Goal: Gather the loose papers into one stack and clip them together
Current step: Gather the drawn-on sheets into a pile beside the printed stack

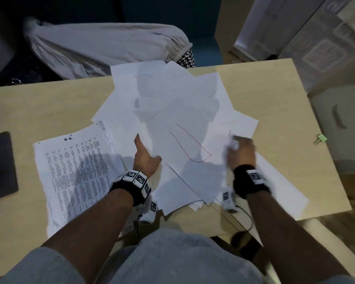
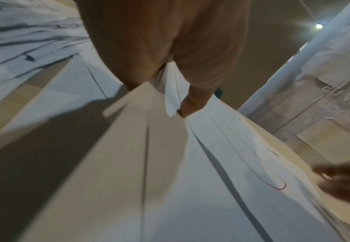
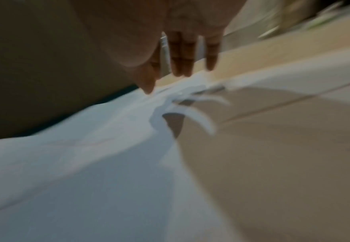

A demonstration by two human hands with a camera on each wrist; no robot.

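Observation:
Several loose white papers (image 1: 172, 111), some with red pen lines, lie fanned over the middle of the beige table (image 1: 49, 111). My left hand (image 1: 146, 158) grips the pile's left edge; in the left wrist view a digit (image 2: 190, 106) presses on top of the sheets (image 2: 190, 180) while the other fingers go underneath. My right hand (image 1: 241, 149), blurred, sits at the pile's right side. Its fingers (image 3: 182, 55) are straight and point down at the curled paper corners (image 3: 198, 113). A small green binder clip (image 1: 320, 138) lies apart near the table's right edge.
A printed, stapled document (image 1: 76, 171) lies left of the pile. A dark flat object (image 1: 0, 165) sits at the left edge. Grey cloth (image 1: 103, 48) drapes over a seat beyond the table. A grey cabinet (image 1: 340, 124) and boxes (image 1: 316, 37) stand at the right.

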